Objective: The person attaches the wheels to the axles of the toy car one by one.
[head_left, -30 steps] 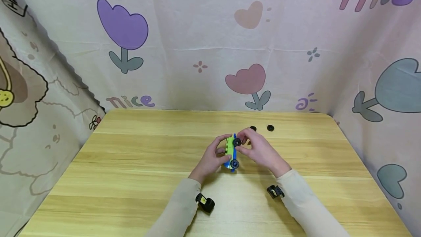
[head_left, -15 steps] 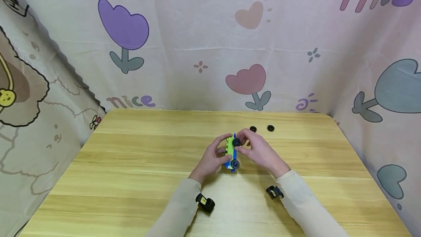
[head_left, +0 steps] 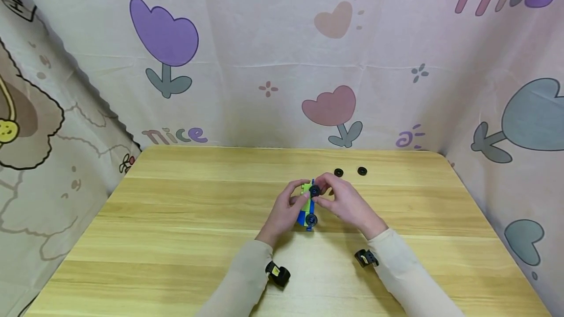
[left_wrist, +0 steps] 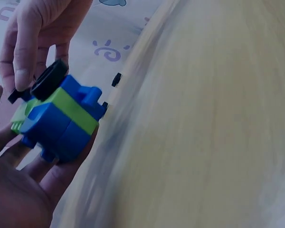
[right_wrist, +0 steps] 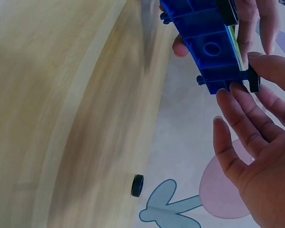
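one toy car (left_wrist: 59,121), partly hidden, fills curled left hand (head_left: 287,213); right hand (head_left: 346,203) pinches wheel (head_left: 315,191).

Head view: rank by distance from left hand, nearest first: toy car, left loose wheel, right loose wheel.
From the left hand:
1. Toy car: gripped in it.
2. Left loose wheel: on the table, beyond the car to the right.
3. Right loose wheel: also on the table, farther right.

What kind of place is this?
Probably an indoor play corner: there's a wooden table, flowery cloth behind and beside it, and a toy car made of bricks.
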A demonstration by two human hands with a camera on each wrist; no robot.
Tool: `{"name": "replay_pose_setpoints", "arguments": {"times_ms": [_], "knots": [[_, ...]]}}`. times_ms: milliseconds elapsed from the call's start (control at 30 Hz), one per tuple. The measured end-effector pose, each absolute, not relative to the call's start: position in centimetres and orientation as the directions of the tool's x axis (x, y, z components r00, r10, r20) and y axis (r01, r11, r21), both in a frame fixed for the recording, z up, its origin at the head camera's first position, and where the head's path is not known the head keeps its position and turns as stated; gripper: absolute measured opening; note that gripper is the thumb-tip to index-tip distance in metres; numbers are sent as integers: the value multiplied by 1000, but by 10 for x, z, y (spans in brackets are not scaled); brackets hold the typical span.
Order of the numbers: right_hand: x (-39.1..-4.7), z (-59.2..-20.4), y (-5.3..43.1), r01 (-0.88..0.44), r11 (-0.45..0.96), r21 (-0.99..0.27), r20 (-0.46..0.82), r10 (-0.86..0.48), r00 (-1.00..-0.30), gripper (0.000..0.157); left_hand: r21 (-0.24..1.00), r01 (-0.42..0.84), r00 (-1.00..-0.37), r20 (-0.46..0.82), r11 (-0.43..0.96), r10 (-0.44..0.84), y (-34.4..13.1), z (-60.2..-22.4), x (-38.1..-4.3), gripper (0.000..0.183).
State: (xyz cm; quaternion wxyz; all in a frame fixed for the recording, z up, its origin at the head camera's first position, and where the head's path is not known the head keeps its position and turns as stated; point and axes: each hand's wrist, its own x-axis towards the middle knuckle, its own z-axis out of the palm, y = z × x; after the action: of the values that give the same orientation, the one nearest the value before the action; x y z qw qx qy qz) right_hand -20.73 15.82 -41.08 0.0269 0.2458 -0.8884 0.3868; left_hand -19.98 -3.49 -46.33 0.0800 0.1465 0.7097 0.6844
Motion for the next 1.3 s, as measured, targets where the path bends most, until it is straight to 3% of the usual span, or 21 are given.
{"name": "replay_pose_setpoints", "arguments": {"times_ms": [300, 533, 733, 1300], "knots": [[-206, -414, 159, -483, 522, -703, 294, -406, -865, 14, 994, 91, -967, 73, 59, 245, -30, -464, -200, 37], [-207, -416, 158, -389, 482, -785, 235, -349, -907, 13, 993, 90, -968, 71, 70, 240, -30, -462, -199, 38], [-206, -415, 156, -327, 456, -828, 199, -306, -931, 15, 993, 104, -958, 85, 57, 274, -33, -438, -189, 39], [-206, -418, 157, -285, 349, -893, 184, -295, -938, 17, 990, 140, -943, 124, 28, 308, -33, -432, -185, 35]]}}
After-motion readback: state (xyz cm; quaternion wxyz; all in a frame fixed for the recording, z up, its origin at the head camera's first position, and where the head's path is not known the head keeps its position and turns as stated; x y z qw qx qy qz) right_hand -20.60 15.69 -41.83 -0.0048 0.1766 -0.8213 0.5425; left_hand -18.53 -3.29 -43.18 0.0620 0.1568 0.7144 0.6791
